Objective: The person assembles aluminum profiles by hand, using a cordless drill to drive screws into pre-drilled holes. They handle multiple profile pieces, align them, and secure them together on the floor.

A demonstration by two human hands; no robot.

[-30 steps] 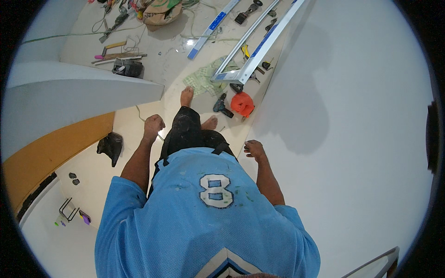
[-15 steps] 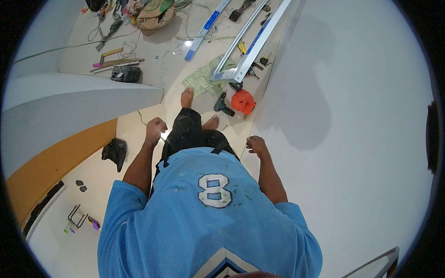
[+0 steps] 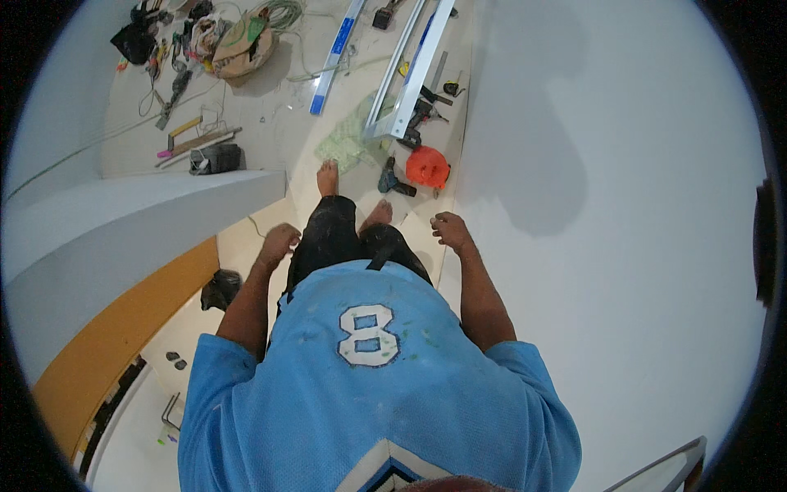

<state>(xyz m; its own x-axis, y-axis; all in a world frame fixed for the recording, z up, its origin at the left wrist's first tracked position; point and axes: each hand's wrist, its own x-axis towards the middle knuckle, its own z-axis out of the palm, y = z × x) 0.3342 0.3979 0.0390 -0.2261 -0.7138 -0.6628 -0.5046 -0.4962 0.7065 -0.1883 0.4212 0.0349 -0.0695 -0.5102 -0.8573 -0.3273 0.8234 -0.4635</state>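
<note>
My left hand [image 3: 281, 243] hangs beside my left thigh, its fingers loosely curled with nothing visible in them. Out to the right, by the white wall [image 3: 541, 287], my right hand [image 3: 452, 231] is half curled, its fingers a little apart and no object showing. On the floor ahead of my bare feet lie a dark cordless drill [image 3: 393, 178] and a crumpled-looking orange-red round thing [image 3: 428, 167]. Past them a pale green cloth [image 3: 348, 141] is spread out, with the end of a metal channel frame [image 3: 426, 66] over its right side.
A metal strip with blue labels [image 3: 336, 61] lies left of the frame. A tape measure [image 3: 452, 88] and another drill [image 3: 416, 123] are on its right. Beyond the white partition [image 3: 164, 197] sit a dark grey box [image 3: 216, 159], a yellow-handled saw [image 3: 187, 131] and a brown sack [image 3: 246, 53]. A black bag [image 3: 220, 289] lies at left.
The view has turned a little, so the floor items sit further left. My right hand has swung slightly forward and my left hand slightly back. Neither has taken hold of anything visible.
</note>
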